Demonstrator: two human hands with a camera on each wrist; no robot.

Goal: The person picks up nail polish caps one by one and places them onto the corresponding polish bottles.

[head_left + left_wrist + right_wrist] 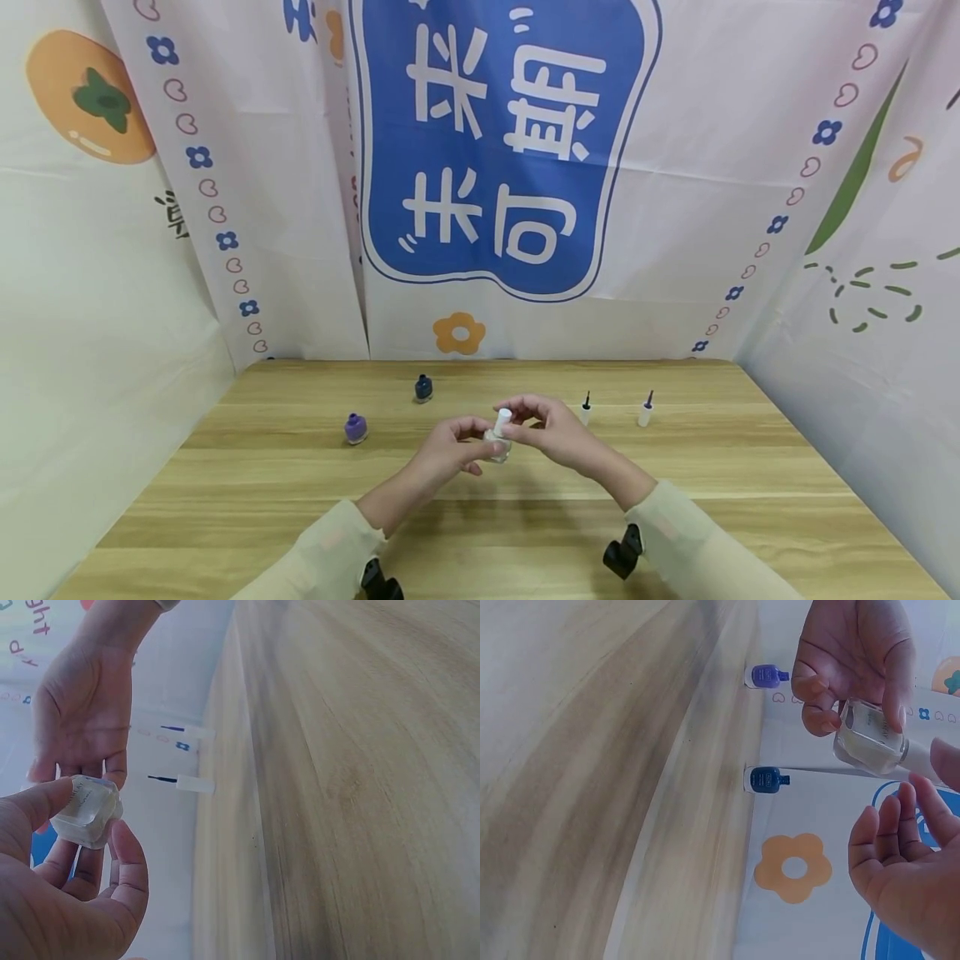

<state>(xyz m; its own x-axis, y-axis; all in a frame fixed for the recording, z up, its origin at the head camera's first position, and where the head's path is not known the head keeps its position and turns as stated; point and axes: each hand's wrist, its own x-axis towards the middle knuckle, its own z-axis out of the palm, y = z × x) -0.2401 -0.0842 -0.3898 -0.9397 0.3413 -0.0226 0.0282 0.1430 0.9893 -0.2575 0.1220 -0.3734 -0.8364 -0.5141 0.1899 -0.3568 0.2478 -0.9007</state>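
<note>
A clear nail polish bottle (pixel 868 742) with pale contents is held off the table between both hands. My left hand (pixel 450 450) pinches the glass body between thumb and fingers. With thumb and fingertips, my right hand (pixel 551 429) grips the bottle's white cap (pixel 503 419), which sits on the neck. On the left of the table stand an uncapped purple polish bottle (pixel 356 429) and, farther back, an uncapped dark blue-green one (pixel 423 388). To the right, two white caps, one with a dark brush (pixel 587 411) and one with a purple brush (pixel 646 412), stand brush up.
The wooden table (pixel 637 517) runs back to a printed white cloth (pixel 675 250) hanging behind it. More cloth (pixel 112 333) hangs along the left and right sides. Black wrist cameras (pixel 622 552) are strapped at the sleeves.
</note>
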